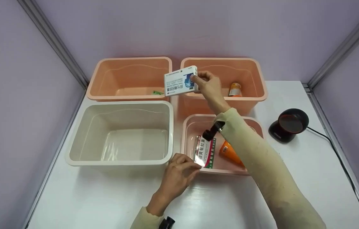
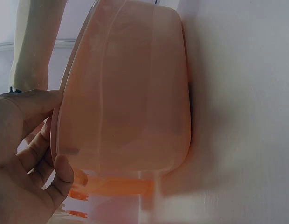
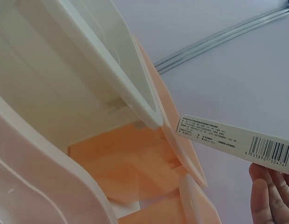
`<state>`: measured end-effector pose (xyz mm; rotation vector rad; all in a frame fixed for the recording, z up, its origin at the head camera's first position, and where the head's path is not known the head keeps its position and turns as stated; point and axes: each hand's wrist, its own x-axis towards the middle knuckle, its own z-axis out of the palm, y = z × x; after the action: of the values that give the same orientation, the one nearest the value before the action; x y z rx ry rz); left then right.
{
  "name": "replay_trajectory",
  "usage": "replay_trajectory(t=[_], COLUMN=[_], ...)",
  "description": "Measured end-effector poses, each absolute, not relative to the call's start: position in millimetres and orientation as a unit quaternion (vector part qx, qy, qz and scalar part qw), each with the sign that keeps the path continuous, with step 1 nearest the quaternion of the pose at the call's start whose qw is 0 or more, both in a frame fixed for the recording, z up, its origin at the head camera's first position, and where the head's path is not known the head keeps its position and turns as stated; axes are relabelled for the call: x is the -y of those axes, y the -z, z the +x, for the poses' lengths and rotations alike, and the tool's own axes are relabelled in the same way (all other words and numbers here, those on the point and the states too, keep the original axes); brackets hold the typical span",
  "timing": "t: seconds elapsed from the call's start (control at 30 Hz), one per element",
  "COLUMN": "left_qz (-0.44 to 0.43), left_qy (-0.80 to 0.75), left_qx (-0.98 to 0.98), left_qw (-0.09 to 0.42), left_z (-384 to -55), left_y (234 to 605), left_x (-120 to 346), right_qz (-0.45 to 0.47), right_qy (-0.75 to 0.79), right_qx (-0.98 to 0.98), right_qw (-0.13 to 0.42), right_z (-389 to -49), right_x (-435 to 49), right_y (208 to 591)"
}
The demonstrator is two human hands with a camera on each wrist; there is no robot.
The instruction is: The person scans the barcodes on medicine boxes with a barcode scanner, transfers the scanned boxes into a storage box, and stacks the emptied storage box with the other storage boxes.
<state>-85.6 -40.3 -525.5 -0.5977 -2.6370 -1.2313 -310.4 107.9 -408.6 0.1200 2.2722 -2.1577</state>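
Note:
My right hand pinches a white and blue medicine box by its right end, above the gap between the two back bins. Its narrow side with a barcode faces the right wrist camera. Lower down, my left hand grips the front left rim of the pink bin between thumb and fingers. In that bin lie a white, red and green medicine box and an orange bottle, partly covered by my right sleeve.
An off-white bin stands left of the pink one. Behind are two orange bins; the left one holds something small and green, the right one an orange and white can. A black scanner-like device trails a cable at right.

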Motion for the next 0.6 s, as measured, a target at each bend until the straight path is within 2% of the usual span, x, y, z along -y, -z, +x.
replay_trajectory(t=[0.6], left_qz=[-0.206], left_qy=[0.408], left_qx=[0.885], left_qw=[0.091], left_z=[-81.8], left_y=[524.9], left_x=[39.7], right_qz=[0.043], right_qy=[0.702], right_qx=[-0.71], right_qw=[-0.008], right_z=[-314.7], right_x=[-87.6], right_y=[411.8])
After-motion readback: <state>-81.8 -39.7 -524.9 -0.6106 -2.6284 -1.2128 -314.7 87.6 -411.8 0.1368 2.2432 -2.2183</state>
